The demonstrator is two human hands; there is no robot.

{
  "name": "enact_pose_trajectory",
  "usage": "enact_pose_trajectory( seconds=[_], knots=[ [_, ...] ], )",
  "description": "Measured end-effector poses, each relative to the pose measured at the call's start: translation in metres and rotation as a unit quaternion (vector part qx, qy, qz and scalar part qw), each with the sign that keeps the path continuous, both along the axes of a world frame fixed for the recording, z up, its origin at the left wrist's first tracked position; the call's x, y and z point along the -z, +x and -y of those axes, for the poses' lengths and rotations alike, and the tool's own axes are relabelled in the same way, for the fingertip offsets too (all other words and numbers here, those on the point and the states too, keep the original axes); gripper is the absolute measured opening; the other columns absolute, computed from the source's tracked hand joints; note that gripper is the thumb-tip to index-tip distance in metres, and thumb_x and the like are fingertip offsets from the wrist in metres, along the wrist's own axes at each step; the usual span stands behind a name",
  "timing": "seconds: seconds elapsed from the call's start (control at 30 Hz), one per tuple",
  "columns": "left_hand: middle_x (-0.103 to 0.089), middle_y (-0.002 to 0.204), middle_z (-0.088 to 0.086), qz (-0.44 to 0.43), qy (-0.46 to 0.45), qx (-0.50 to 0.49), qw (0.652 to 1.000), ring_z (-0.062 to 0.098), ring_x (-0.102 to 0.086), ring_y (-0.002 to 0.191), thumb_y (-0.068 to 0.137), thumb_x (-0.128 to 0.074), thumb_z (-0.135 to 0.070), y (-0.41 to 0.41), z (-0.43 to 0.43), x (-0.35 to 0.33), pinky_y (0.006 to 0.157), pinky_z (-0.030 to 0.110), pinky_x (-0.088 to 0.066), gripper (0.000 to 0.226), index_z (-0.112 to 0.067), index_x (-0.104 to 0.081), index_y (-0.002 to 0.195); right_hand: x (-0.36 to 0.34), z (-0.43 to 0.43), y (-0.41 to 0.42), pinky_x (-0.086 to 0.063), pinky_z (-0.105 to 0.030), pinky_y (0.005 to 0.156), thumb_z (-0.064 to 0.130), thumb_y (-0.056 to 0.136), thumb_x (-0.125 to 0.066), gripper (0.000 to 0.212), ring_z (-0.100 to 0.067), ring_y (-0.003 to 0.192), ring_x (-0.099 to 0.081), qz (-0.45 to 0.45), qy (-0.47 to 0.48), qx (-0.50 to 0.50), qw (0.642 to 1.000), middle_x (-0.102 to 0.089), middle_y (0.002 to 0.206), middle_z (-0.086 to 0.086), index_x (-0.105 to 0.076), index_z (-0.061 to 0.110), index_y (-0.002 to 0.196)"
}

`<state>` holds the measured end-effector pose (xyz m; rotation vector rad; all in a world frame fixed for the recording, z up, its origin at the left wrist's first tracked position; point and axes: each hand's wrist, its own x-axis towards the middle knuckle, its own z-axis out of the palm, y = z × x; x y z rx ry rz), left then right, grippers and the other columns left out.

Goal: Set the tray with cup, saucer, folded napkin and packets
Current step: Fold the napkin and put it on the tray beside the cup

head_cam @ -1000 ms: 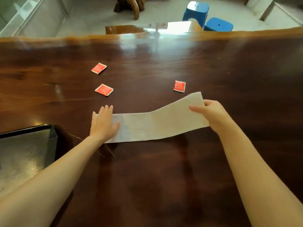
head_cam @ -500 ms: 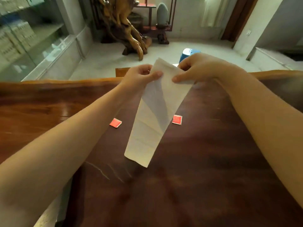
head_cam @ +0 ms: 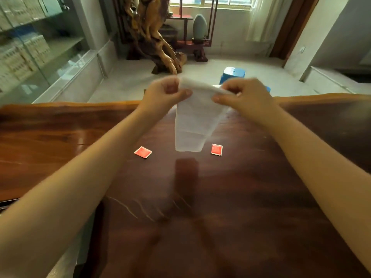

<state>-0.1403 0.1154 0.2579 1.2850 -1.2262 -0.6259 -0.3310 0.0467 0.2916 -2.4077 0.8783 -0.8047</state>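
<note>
The left hand [head_cam: 166, 95] and right hand [head_cam: 243, 97] lift a white napkin [head_cam: 192, 125] above the table [head_cam: 261, 197], apparently mid-fold.

Each hand pinches the napkin's top edge between thumb and curled fingers. The two are close together, so the thin, creased sheet hangs as a limp, tapering strip with its lower end clear of the glossy reddish-brown wood. This hold probably lets the layers fall straight for the next fold. A flat, square red packet [head_cam: 143, 152] lies on the table left of the hanging end, a second packet [head_cam: 216, 149] just right of it, both untouched. No cup or saucer shows. Blur hides the fingertips.
</note>
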Motion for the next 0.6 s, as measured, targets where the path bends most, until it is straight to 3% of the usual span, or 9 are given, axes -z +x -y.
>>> enact_pose_trajectory(
  seconds=[0.07,0.17,0.37,0.47,0.6],
  knots=[
    [-0.066,0.076,0.001,0.068,0.011,-0.014,0.998,-0.007,-0.057,0.061,0.08,-0.068,-0.003,-0.012,-0.03,0.033,0.061,0.009,-0.045,0.006,-0.003,-0.067,0.086,0.03,-0.025,-0.016,-0.038,-0.018,0.058,0.019,0.081,-0.069,0.006,-0.011,0.062,-0.051,-0.029,0.0,-0.02,0.999,-0.059,0.067,0.002,-0.065,0.022,0.078],
    [-0.067,0.079,-0.001,0.114,0.041,-0.009,0.993,-0.005,-0.059,0.071,0.077,-0.071,-0.004,-0.032,-0.086,0.089,0.07,0.012,-0.045,0.005,-0.004,-0.069,0.082,0.078,-0.069,-0.045,-0.038,-0.015,0.062,0.012,0.076,-0.073,0.005,-0.008,0.069,-0.051,-0.053,0.03,-0.061,0.996,-0.06,0.071,0.01,-0.07,0.015,0.078],
    [-0.073,0.083,-0.016,0.061,0.135,0.043,0.988,0.004,-0.068,0.076,0.077,-0.068,-0.025,-0.076,-0.189,0.173,0.069,0.014,-0.051,0.011,-0.025,-0.074,0.087,0.157,-0.14,-0.088,-0.045,-0.017,0.07,0.018,0.08,-0.07,0.007,-0.002,0.082,-0.053,-0.13,0.15,-0.096,0.975,-0.06,0.082,0.017,-0.072,0.018,0.087],
    [-0.073,0.08,-0.012,0.006,0.176,0.03,0.984,0.007,-0.068,0.075,0.078,-0.069,-0.024,-0.087,-0.207,0.194,0.068,0.019,-0.053,0.01,-0.028,-0.073,0.086,0.181,-0.153,-0.093,-0.042,-0.012,0.067,0.02,0.082,-0.069,0.004,-0.001,0.079,-0.053,-0.137,0.212,-0.093,0.963,-0.059,0.08,0.017,-0.071,0.021,0.085],
    [-0.074,0.09,-0.009,-0.048,0.192,0.014,0.98,0.007,-0.069,0.086,0.077,-0.066,-0.03,-0.083,-0.193,0.2,0.071,0.018,-0.054,0.015,-0.025,-0.074,0.089,0.199,-0.138,-0.083,-0.048,-0.019,0.065,0.024,0.083,-0.066,0.009,-0.007,0.076,-0.059,-0.108,0.281,-0.058,0.952,-0.065,0.081,0.009,-0.07,0.02,0.09]
  ],
)
